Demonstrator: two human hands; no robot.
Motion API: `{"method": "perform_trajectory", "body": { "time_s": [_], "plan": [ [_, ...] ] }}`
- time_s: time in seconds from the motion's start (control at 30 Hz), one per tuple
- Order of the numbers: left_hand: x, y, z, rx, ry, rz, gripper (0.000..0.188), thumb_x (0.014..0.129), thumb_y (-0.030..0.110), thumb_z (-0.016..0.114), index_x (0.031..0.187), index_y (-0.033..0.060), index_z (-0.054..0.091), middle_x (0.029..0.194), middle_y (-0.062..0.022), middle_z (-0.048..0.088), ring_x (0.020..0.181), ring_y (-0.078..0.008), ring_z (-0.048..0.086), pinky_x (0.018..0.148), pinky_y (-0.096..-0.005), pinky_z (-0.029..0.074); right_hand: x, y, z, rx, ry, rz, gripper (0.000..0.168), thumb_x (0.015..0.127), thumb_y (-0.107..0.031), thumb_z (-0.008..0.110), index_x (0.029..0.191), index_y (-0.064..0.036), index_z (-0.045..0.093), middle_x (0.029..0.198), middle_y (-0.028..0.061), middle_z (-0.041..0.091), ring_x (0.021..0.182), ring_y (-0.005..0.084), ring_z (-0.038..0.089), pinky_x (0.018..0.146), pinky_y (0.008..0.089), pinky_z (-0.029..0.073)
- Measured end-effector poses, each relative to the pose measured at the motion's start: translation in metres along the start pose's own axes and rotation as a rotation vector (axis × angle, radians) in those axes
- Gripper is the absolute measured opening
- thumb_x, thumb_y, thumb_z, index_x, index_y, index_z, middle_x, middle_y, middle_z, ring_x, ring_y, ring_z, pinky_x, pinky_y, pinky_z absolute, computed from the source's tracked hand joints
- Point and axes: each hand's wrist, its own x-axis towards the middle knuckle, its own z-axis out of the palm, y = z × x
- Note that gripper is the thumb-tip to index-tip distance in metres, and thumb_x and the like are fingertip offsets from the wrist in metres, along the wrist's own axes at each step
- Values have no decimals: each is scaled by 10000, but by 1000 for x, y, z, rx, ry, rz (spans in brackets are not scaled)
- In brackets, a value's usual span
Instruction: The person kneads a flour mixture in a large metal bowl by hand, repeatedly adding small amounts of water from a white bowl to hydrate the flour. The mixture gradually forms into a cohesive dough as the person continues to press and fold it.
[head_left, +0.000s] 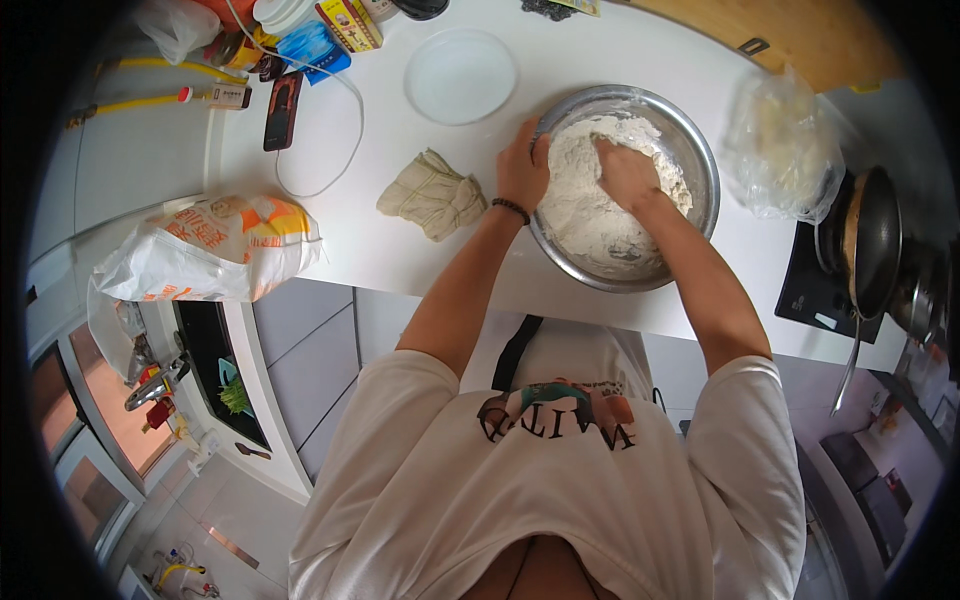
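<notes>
A wide stainless steel bowl (711, 169) stands on the white countertop before me, holding a heap of pale flour (581, 202) with clumps along its right side. My left hand (523, 169) grips the bowl's left rim, thumb inside and a dark beaded bracelet on the wrist. Inside the bowl, my right hand (628, 174) is pushed into the flour. Its fingertips are buried, so whether they close on anything is hidden. Left of the bowl lies a crumpled beige cloth (433, 196). Behind the cloth sits a round, pale translucent dish (461, 77).
A printed flour sack (217, 247) rests at the counter's left edge. A phone (283, 112) trails a white cable beside boxes (311, 49). To the right are a filled plastic bag (784, 146) and a frying pan (876, 244) above a black cooktop (799, 289). A sink (217, 375) is at left.
</notes>
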Motion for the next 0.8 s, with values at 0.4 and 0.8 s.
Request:
{"method": "perform_trajectory", "body": {
  "time_s": [0.4,0.8],
  "plan": [
    [0,0,2,-35,-8,-9,343,910,228,509,1183,22,533,867,-227,633,775,-334,630,703,-377,480,-55,-43,-10,-257,-260,-418,475,745,-335,669,1202,-313,539,1390,80,338,1290,305,329,1000,656,227],
    [0,-5,5,-13,43,41,336,905,211,516,1162,-5,529,848,-215,638,746,-345,627,683,-391,485,-42,12,-12,68,101,193,572,792,-407,636,1256,-112,477,1289,197,378,1191,412,397,952,582,359]
  ]
}}
